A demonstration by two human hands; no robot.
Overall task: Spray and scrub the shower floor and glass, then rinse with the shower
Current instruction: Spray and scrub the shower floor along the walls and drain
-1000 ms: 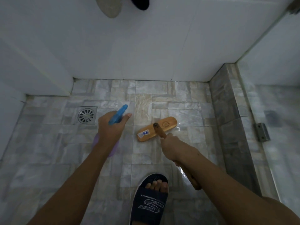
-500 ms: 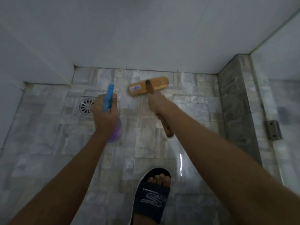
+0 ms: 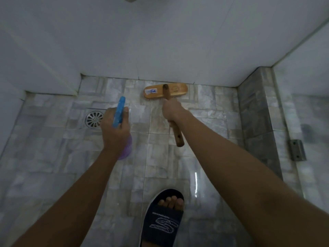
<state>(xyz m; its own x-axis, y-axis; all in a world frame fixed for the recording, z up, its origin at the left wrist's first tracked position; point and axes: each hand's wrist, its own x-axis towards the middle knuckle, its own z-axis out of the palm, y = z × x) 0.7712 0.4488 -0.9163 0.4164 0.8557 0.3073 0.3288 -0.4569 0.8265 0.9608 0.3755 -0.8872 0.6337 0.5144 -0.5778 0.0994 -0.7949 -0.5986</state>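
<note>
The brush [image 3: 165, 91] has been pushed to the back wall; right hand [image 3: 172, 110] grips its handle, left hand [image 3: 114, 128] grips the sprayer [image 3: 119, 114]; floor scrubbing is under way.

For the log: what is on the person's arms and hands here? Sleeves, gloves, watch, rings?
Nothing worn shows. The left hand and right hand are bare: no gloves, and no ring or watch can be seen. The left forearm and right forearm are uncovered to the frame edge; no sleeve is in view.
</note>
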